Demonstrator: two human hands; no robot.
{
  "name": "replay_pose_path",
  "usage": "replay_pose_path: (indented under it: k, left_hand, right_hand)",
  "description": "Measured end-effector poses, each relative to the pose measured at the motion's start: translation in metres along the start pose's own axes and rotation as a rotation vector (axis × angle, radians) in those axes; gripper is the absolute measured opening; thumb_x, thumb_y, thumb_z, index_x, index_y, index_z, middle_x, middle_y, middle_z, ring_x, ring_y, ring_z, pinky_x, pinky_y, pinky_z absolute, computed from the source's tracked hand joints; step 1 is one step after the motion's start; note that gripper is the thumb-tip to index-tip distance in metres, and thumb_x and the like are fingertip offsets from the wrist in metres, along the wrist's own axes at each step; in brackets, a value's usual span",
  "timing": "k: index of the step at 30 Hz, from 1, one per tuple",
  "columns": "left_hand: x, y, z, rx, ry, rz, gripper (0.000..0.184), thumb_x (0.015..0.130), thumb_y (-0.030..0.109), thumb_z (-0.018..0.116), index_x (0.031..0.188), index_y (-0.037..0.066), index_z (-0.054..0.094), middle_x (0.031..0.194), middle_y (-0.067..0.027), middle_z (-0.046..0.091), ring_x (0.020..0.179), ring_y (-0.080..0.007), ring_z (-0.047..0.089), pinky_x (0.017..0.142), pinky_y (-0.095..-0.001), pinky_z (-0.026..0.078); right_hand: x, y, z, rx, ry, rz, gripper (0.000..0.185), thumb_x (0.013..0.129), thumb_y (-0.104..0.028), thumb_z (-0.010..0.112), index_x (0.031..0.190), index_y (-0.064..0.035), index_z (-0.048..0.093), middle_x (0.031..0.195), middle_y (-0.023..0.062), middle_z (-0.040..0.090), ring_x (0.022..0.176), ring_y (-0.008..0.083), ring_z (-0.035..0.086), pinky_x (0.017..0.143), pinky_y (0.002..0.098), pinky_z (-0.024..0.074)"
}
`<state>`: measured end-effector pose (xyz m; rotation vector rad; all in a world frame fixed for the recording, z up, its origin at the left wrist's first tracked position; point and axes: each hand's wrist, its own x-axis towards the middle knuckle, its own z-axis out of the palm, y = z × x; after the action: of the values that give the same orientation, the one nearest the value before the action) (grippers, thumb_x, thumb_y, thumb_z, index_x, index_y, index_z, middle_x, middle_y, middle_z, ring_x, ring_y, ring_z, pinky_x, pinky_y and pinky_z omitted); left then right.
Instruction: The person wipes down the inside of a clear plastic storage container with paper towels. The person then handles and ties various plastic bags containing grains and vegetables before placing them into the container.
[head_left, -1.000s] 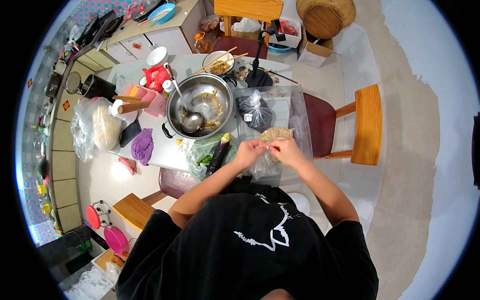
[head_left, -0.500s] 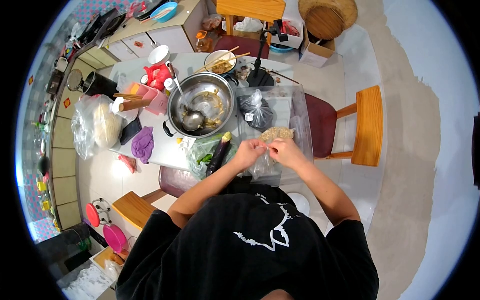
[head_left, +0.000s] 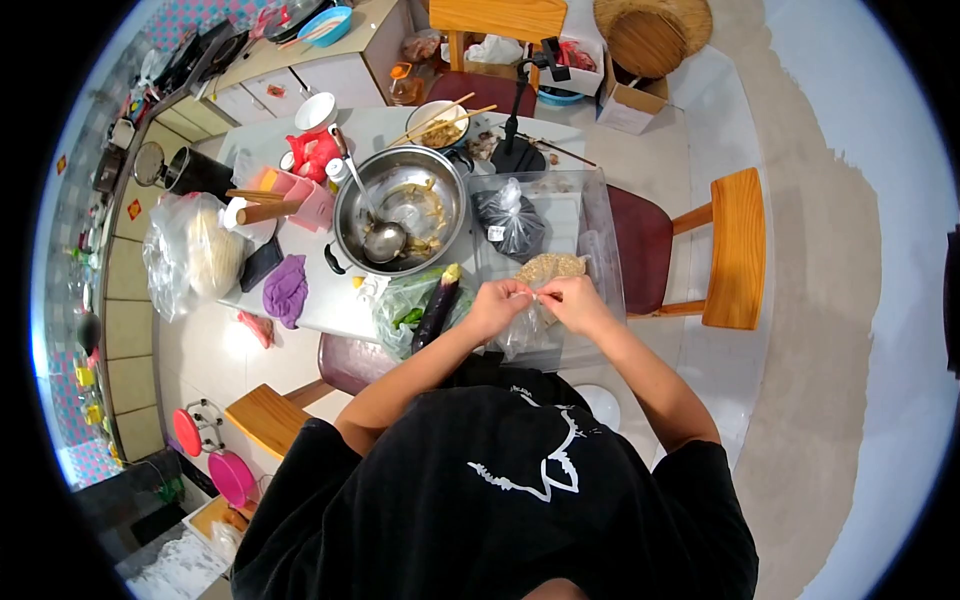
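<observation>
My left hand [head_left: 500,308] and my right hand [head_left: 570,302] meet fingertip to fingertip, both closed in a pinch. Between them is a small, pale twisted bit that looks like the top of a clear plastic bag [head_left: 524,336]; the fingers partly hide it. Just beyond them lies a bag of tan grains [head_left: 551,267], inside a clear plastic bin [head_left: 612,262]. A tied bag of something black [head_left: 511,222] sits in the bin's far part. Left of my left hand, a dark purple eggplant [head_left: 436,315] rests against a thin bag of green vegetables [head_left: 400,318].
A large steel pot [head_left: 345,215] holding a ladle [head_left: 384,241] stands left of the bin. Behind it is a bowl with chopsticks [head_left: 440,125]. A black stand [head_left: 517,155] rises by the bin's far edge. A purple cloth [head_left: 286,290] lies left; a chair [head_left: 735,250] stands right.
Almost nothing differs. My right fingers have shifted very slightly, still pinched against the left ones; the view has moved a touch.
</observation>
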<state>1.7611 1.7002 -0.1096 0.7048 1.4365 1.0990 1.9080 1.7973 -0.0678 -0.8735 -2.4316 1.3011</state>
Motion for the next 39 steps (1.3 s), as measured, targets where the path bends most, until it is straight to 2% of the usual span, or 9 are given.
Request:
replay_pose_path:
  k: [6, 15, 19, 24, 28, 31, 33, 36, 39]
  left_hand:
    - [-0.004, 0.01, 0.002, 0.175, 0.053, 0.044, 0.014, 0.079, 0.014, 0.062, 0.084, 0.0, 0.064, 0.068, 0.0033, 0.057, 0.061, -0.0031, 0.046, 0.056, -0.0202, 0.04]
    - [-0.009, 0.01, 0.01, 0.258, 0.091, 0.22, 0.016, 0.079, 0.015, 0.061, 0.085, 0.001, 0.065, 0.067, 0.0024, 0.058, 0.061, -0.003, 0.046, 0.056, -0.0208, 0.041]
    - [-0.009, 0.012, 0.009, 0.259, 0.086, 0.069, 0.014, 0.079, 0.012, 0.06, 0.085, 0.0, 0.064, 0.071, 0.0011, 0.06, 0.064, -0.0037, 0.049, 0.059, -0.0202, 0.041]
    - [0.0, -0.009, 0.008, -0.309, 0.076, -0.041, 0.011, 0.078, 0.006, 0.06, 0.086, -0.002, 0.063, 0.075, 0.0002, 0.06, 0.065, -0.0054, 0.05, 0.058, -0.0203, 0.041]
    - [0.0, -0.008, 0.007, -0.32, 0.052, -0.045, 0.012, 0.079, 0.006, 0.059, 0.088, -0.002, 0.062, 0.079, -0.0016, 0.062, 0.068, -0.0063, 0.053, 0.062, -0.0201, 0.042]
    - [0.001, -0.009, 0.006, -0.19, 0.059, -0.028, 0.012, 0.079, 0.006, 0.059, 0.087, -0.002, 0.062, 0.079, -0.0013, 0.062, 0.068, -0.0059, 0.053, 0.062, -0.0198, 0.042]
    - [0.0, -0.006, 0.005, -0.053, 0.044, 0.073, 0.013, 0.08, 0.008, 0.059, 0.088, -0.001, 0.063, 0.079, -0.0002, 0.062, 0.069, -0.0044, 0.051, 0.062, -0.0192, 0.042]
    - [-0.007, 0.001, 0.007, 0.101, 0.061, 0.093, 0.014, 0.08, 0.01, 0.058, 0.088, -0.001, 0.063, 0.078, 0.001, 0.062, 0.068, -0.0032, 0.05, 0.061, -0.019, 0.042]
    - [-0.005, -0.005, 0.009, 0.068, 0.071, 0.132, 0.015, 0.08, 0.011, 0.059, 0.088, -0.001, 0.064, 0.077, 0.0017, 0.062, 0.067, -0.0029, 0.05, 0.06, -0.0192, 0.042]
  right_hand:
    - [-0.001, 0.002, 0.013, 0.077, 0.103, 0.156, 0.014, 0.071, -0.006, 0.065, 0.082, 0.0018, 0.067, 0.071, 0.0125, 0.066, 0.064, 0.0144, 0.064, 0.059, 0.0257, 0.0502]
    - [-0.005, 0.008, 0.023, 0.044, 0.226, 0.166, 0.014, 0.07, -0.006, 0.066, 0.082, 0.0021, 0.066, 0.072, 0.0123, 0.066, 0.065, 0.0139, 0.064, 0.06, 0.0253, 0.0502]
    - [-0.008, 0.011, 0.022, 0.142, 0.226, 0.158, 0.013, 0.071, -0.005, 0.066, 0.081, 0.003, 0.066, 0.073, 0.0113, 0.067, 0.066, 0.0127, 0.064, 0.06, 0.0248, 0.0501]
    - [-0.009, 0.014, 0.023, 0.237, 0.207, 0.198, 0.012, 0.072, -0.003, 0.066, 0.082, 0.0032, 0.066, 0.074, 0.0098, 0.067, 0.067, 0.0109, 0.063, 0.061, 0.0233, 0.0499]
    - [-0.007, 0.015, 0.021, 0.233, 0.182, 0.247, 0.012, 0.072, -0.003, 0.066, 0.082, 0.0033, 0.067, 0.074, 0.0096, 0.067, 0.066, 0.0102, 0.062, 0.062, 0.0227, 0.0499]
    - [-0.004, 0.018, 0.019, 0.292, 0.131, 0.284, 0.012, 0.073, -0.002, 0.066, 0.083, 0.0054, 0.066, 0.075, 0.0096, 0.066, 0.066, 0.0114, 0.062, 0.061, 0.0225, 0.0501]
    - [-0.004, 0.018, 0.017, 0.646, 0.063, 0.528, 0.013, 0.075, -0.001, 0.066, 0.084, 0.0067, 0.064, 0.076, 0.0101, 0.064, 0.066, 0.013, 0.062, 0.061, 0.0225, 0.0509]
    - [-0.004, 0.02, 0.016, 0.712, 0.028, 0.582, 0.013, 0.075, 0.0, 0.066, 0.086, 0.0065, 0.063, 0.078, 0.0102, 0.063, 0.067, 0.0139, 0.062, 0.062, 0.0231, 0.0519]
    - [-0.003, 0.019, 0.017, 0.738, 0.033, 0.604, 0.01, 0.075, 0.0, 0.065, 0.083, 0.0054, 0.063, 0.078, 0.0096, 0.063, 0.068, 0.0132, 0.061, 0.062, 0.0232, 0.0522]
